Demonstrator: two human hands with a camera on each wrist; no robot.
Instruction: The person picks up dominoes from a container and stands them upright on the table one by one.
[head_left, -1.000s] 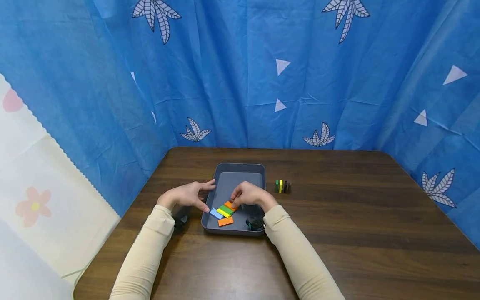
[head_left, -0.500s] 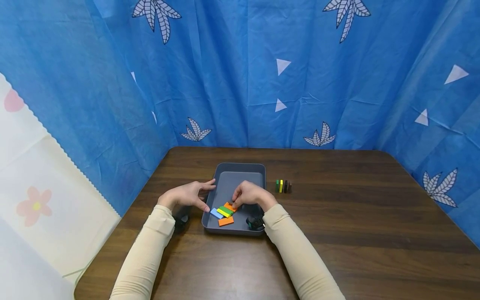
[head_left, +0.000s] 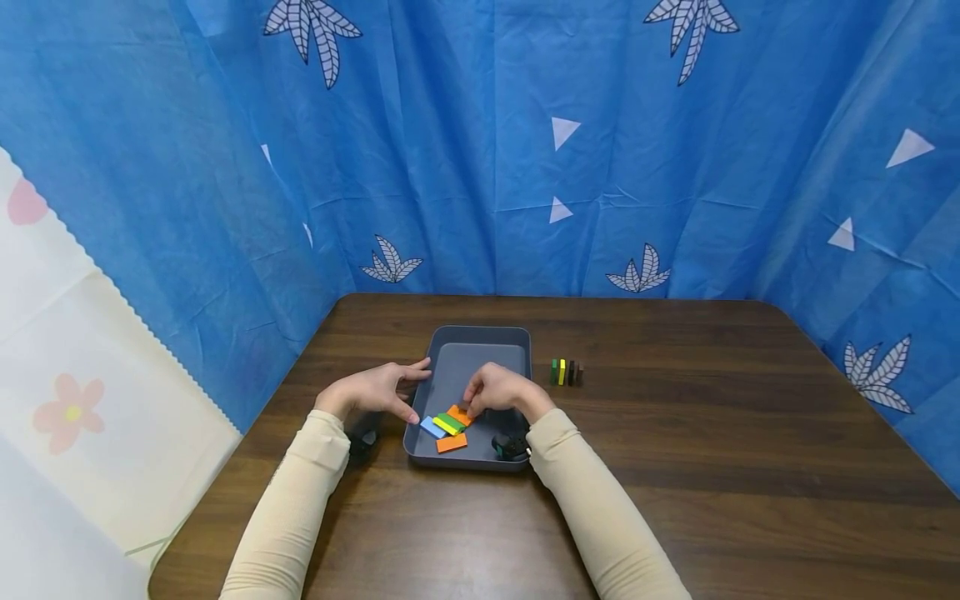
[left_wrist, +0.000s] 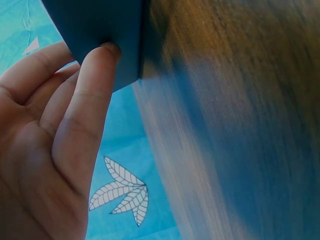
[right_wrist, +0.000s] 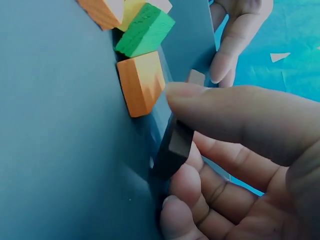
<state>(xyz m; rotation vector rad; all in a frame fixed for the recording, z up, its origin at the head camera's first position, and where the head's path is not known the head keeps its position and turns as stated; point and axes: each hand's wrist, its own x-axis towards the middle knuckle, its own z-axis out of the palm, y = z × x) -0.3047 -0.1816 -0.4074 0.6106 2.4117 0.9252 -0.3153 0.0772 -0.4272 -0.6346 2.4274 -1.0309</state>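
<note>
My right hand (head_left: 491, 389) is low inside the grey tray (head_left: 480, 333) and pinches a dark brown domino block (right_wrist: 175, 150) between thumb and fingers, best seen in the right wrist view. Close by lies an orange block (head_left: 462, 414), with a green block (head_left: 452, 420), a yellow block (head_left: 446, 426) and a blue block (head_left: 432, 427) grouped to its left. A second orange block (head_left: 452, 443) lies apart, nearer the tray's front. Along the tray's left side, my left hand (head_left: 375, 390) is spread, thumb and fingertips touching the wall (left_wrist: 100, 25).
Right of the tray, a short row of upright dominoes stands on the wooden table (head_left: 675, 433): a green one (head_left: 554, 372), a yellow one (head_left: 562, 372), a black one (head_left: 572, 372) and a brown one (head_left: 580, 375). A blue curtain (head_left: 480, 167) hangs behind the table.
My right hand shifts very slightly at the near orange block, still pinching the dark brown block. My left hand, the tray and the upright dominoes stay where they are.
</note>
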